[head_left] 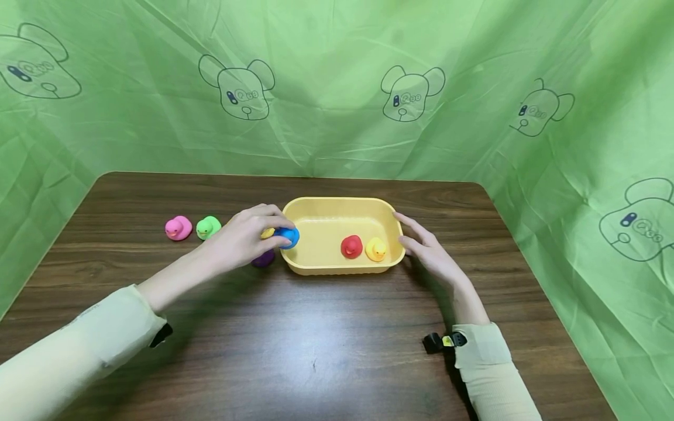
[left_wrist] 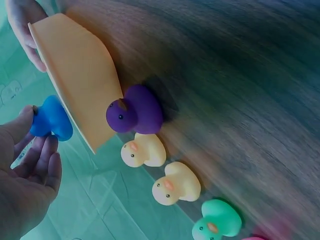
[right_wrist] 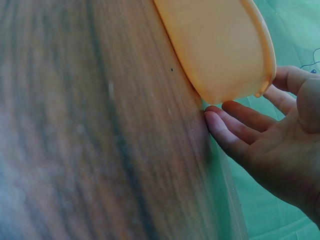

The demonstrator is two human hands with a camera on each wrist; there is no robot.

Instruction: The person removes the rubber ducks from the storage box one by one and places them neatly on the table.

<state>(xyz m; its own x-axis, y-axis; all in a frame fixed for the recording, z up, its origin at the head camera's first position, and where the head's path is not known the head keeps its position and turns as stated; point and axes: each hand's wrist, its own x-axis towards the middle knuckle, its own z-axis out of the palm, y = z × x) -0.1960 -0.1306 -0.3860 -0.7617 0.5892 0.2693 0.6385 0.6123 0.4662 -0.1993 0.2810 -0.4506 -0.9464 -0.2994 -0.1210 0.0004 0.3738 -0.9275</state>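
Observation:
A blue rubber duck [head_left: 288,237] is pinched between the thumb and fingers of my left hand [head_left: 251,233], right at the left rim of a yellow plastic tub [head_left: 321,270]. In the left wrist view the blue duck [left_wrist: 51,119] stands higher than the tub's rim. Inside the tub, towards its right end, sit a red duck [head_left: 351,247] and a yellow duck [head_left: 376,249]. My right hand [head_left: 429,248] is at the tub's right end, its fingers spread along the rim and outer wall; the right wrist view shows them loosely extended [right_wrist: 265,127].
Left of the tub stands a row of ducks: purple [left_wrist: 136,112], two yellow ones [left_wrist: 145,151], green [head_left: 208,227] and pink [head_left: 178,228]. My left hand covers part of that row in the head view. A green curtain [head_left: 326,88] with printed bear outlines surrounds the wooden table [head_left: 316,339].

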